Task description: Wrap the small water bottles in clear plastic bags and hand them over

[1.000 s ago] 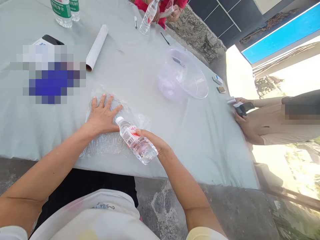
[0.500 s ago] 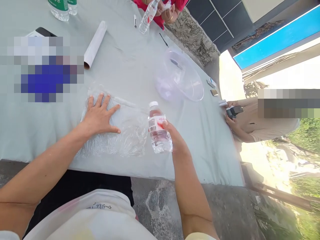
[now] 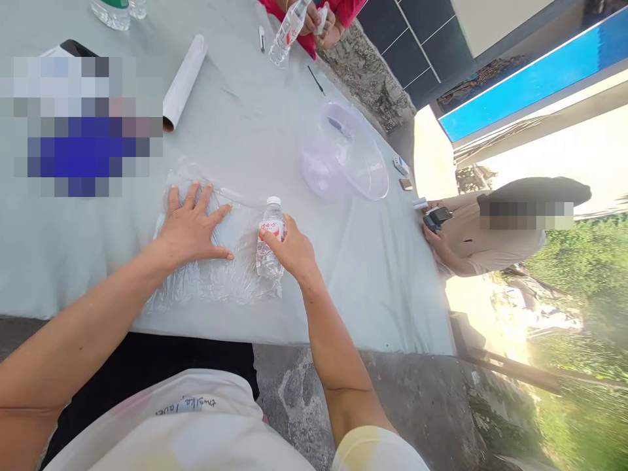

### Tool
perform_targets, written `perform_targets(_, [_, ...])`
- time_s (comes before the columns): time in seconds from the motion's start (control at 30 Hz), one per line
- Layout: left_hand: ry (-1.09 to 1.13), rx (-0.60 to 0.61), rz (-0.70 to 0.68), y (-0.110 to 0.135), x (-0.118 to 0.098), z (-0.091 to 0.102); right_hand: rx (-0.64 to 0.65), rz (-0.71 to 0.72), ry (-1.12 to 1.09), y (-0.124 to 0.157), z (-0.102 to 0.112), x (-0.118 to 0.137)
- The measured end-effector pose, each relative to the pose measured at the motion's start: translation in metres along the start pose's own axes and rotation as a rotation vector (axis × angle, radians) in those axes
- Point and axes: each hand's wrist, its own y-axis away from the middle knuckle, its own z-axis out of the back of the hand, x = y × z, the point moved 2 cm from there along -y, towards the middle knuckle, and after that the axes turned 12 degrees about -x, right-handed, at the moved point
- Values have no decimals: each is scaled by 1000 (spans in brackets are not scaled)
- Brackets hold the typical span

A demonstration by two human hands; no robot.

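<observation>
While my left grip (image 3: pixel 191 229) lies flat, spread wide, on the plastic sheet (image 3: pixel 210 284), my right grip (image 3: pixel 297 248) is wrapped around the water bottle (image 3: pixel 268 260), to the right of the left one. Progress, my judgement: sheet laid out on the worktop (image 3: pixel 245 144), though wrinkled; bottle capped, not yet released. Whether its base rests on the sheet, cannot tell. Bowl (image 3: pixel 375 170) beyond right grip, apart.

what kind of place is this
Probably an outdoor yard or work area beside a building: the covered table stands on rough, concrete-like ground, a dark tiled wall rises beyond it, and sunlit greenery shows at the right.
</observation>
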Motion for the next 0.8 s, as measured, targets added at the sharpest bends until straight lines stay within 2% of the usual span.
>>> perform_targets(0.13, [4,-3,10,0,0,0,8,23,145,2,2,7])
perform_targets(0.23, [15,-54,68,-2,3,5,41,47,178,2,4,10])
perform_targets(0.37, [41,-165,170,-3,15,17,51,57,58,3,6,1])
perform_targets(0.47, [50,-212,225,0,25,26,-30,19,-115,3,8,-17])
perform_targets(0.53, [57,-263,233,3,27,34,-98,-23,-146,3,9,-31])
perform_targets(0.63, [54,-359,181,8,17,51,-100,-61,-60,7,5,-49])
perform_targets(0.7, [34,-380,116,7,3,65,-69,-66,-24,13,0,-56])
perform_targets(0.8, [1,-369,-26,-13,-25,82,-79,-75,-33,23,-8,-60])
